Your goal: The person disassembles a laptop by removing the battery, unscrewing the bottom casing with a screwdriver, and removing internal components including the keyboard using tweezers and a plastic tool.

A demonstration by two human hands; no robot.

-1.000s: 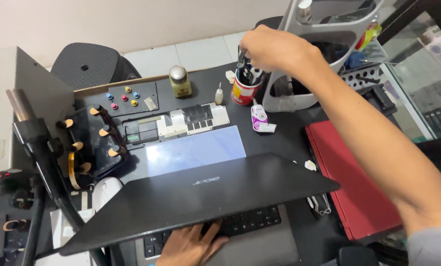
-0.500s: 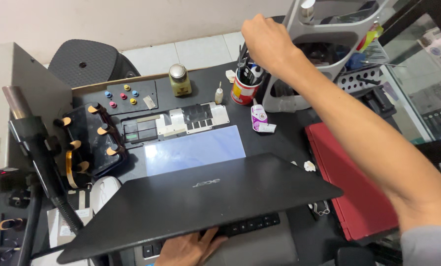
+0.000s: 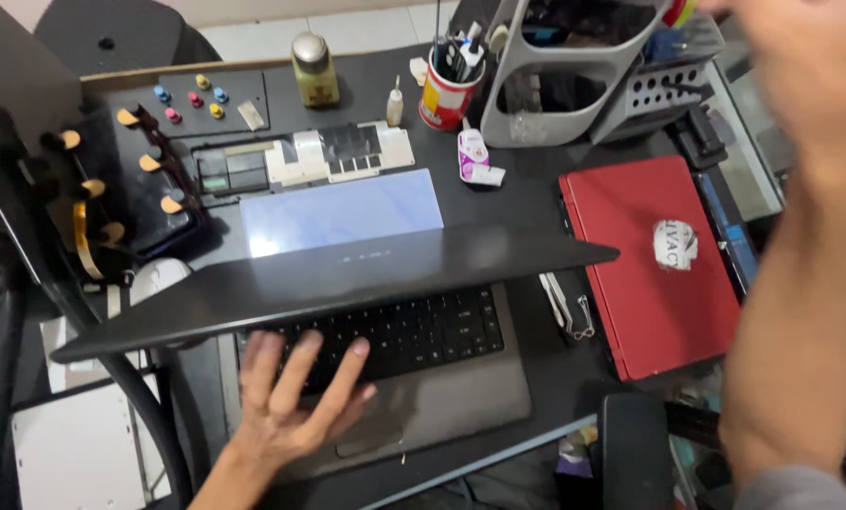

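The left hand [image 3: 291,401] lies flat on the grey laptop [image 3: 414,378], its grip spread wide and closed on nothing; the fingers [image 3: 296,364] rest on the black keyboard [image 3: 404,331] and the palm sits on the palm rest just left of the touchpad [image 3: 371,439]; the laptop's dark lid [image 3: 347,279] hangs half lowered over the keys, tilted well forward, so the far part of the keyboard is hidden beneath it. The right hand [image 3: 810,71] is raised at the upper right, close to the camera and blurred; whether its grip is spread or pressed together cannot be told, and nothing shows in it. The laptop stands on a dark counter [image 3: 527,203]; just right of it lie thin metal tweezers [image 3: 560,302], and beyond these a closed red laptop [image 3: 631,283] with a round sticker; behind the lid lies a pale blue sheet [image 3: 343,212], then a red cup of tools [image 3: 447,94], a grey plastic caddy [image 3: 583,85] and a small yellowish bottle [image 3: 314,71].
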